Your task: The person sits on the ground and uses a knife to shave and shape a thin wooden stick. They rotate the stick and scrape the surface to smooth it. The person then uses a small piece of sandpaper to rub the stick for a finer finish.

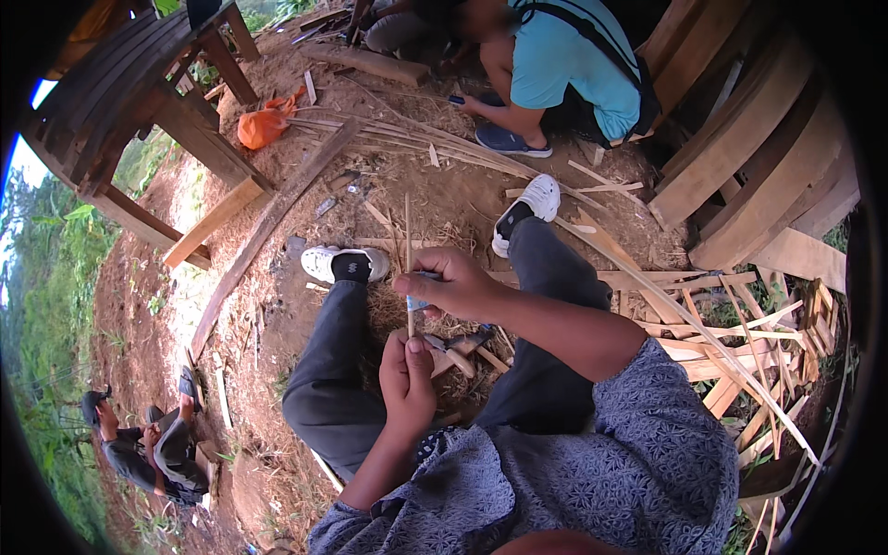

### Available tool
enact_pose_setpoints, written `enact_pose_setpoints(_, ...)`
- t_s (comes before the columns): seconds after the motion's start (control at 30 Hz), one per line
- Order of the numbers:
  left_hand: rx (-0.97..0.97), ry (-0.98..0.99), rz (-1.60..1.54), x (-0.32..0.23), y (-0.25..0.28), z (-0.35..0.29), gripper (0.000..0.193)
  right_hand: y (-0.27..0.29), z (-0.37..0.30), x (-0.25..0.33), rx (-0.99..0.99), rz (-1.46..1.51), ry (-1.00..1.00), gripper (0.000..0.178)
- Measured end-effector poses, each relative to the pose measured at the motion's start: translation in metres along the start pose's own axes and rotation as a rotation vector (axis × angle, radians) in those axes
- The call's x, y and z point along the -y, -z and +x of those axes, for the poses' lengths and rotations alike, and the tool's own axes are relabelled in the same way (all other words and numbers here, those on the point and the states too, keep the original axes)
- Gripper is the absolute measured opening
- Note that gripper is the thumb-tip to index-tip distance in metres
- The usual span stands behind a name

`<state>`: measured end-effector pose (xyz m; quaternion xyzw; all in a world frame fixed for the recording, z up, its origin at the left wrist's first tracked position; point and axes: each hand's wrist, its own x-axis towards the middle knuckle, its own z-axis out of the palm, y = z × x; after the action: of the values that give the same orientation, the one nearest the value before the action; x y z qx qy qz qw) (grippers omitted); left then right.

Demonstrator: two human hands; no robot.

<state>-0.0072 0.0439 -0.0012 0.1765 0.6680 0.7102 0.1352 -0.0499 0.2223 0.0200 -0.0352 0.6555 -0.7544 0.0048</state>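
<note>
A thin pale wooden stick stands nearly upright in front of me, between my legs. My left hand is closed around its lower end, thumb uppermost. Higher up, my right hand pinches a small light blue piece against the stick; its kind is too small to make out. Beneath my hands, a tool with a dark blade and a wooden handle lies on the ground among shavings, partly hidden.
An orange bag lies beside long split strips. A plank runs along the left, near a wooden bench. A person in a turquoise shirt crouches ahead; another person sits far left. Cut slats pile up right.
</note>
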Motion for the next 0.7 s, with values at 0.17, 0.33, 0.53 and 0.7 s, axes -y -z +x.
enact_pose_setpoints(0.17, 0.082, -0.002, -0.001, 0.016, 0.001, -0.013, 0.026, 0.03, 0.028, 0.011, -0.217, 0.117, 0.072, 0.03)
enact_pose_setpoints(0.33, 0.016, 0.012, -0.032, 0.004, 0.017, 0.014, 0.024, -0.007, 0.021, 0.001, -0.004, 0.004, -0.135, 0.029)
enact_pose_setpoints(0.53, 0.076, 0.026, -0.029, 0.031, 0.018, -0.01, 0.025, 0.007, 0.034, 0.001, -0.154, 0.158, -0.055, 0.025)
enact_pose_setpoints(0.7, 0.048, -0.004, 0.038, 0.022, 0.025, 0.001, 0.027, 0.023, 0.046, 0.009, -0.254, 0.254, 0.038, 0.023)
